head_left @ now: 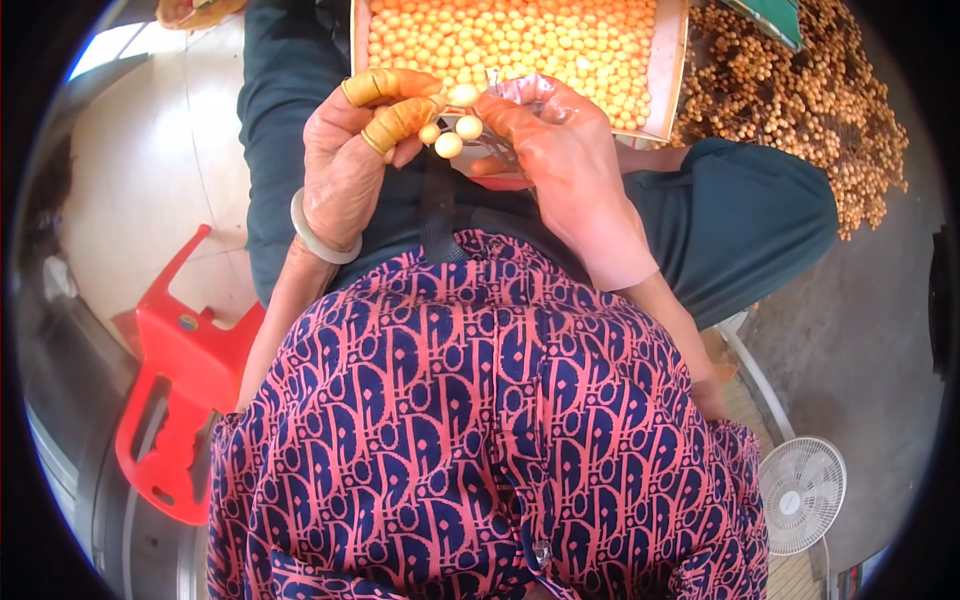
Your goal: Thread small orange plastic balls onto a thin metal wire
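My left hand (350,150) wears yellow finger guards on thumb and forefinger and a pale bangle at the wrist. It pinches several pale peeled round fruits (452,125) above my lap. My right hand (565,160), stained orange, meets it from the right and grips a small shiny metal tool (520,88) against the fruits. A shallow tray (668,70) just beyond both hands is packed with several orange peeled fruits (510,35).
A heap of brown unpeeled fruits on stems (800,110) lies on the ground at the upper right. A red plastic stool (175,380) stands at my left. A small white fan (800,495) sits at lower right on grey concrete floor.
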`<action>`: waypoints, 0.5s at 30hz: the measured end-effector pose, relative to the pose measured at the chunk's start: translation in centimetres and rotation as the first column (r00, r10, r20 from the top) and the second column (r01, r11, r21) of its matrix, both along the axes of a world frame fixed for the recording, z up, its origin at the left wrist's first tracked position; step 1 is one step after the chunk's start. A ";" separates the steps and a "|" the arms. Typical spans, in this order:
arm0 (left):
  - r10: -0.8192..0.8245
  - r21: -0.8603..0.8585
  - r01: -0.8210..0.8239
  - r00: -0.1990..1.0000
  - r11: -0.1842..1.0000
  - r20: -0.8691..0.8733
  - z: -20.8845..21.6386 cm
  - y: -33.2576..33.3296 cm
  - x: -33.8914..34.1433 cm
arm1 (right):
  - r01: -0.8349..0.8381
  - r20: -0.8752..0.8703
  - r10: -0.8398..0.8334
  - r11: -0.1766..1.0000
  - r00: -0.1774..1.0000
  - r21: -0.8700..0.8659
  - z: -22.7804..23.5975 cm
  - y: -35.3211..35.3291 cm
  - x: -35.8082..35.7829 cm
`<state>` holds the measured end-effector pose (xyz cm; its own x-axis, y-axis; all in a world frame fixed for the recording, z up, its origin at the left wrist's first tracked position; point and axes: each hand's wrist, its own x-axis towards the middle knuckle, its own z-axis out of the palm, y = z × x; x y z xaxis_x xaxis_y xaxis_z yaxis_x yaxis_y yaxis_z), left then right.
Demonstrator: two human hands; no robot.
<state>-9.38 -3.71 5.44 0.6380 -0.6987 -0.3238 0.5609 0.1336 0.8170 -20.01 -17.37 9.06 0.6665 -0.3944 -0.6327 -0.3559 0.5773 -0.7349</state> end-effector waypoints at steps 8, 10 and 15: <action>0.055 -0.013 -0.056 0.996 0.998 -0.073 -0.6 -0.1 0.4 | -0.062 0.030 0.064 0.995 0.997 -0.075 -0.6 0.1 -0.2; 0.023 -0.025 -0.027 0.991 0.999 -0.129 -0.1 -0.8 0.6 | -0.094 0.013 0.096 0.990 0.995 -0.103 -0.5 0.4 -0.2; -0.183 -0.148 0.160 0.971 0.976 -0.156 -1.5 0.0 1.7 | -0.198 0.046 0.216 0.948 0.975 -0.247 -1.0 0.1 -0.8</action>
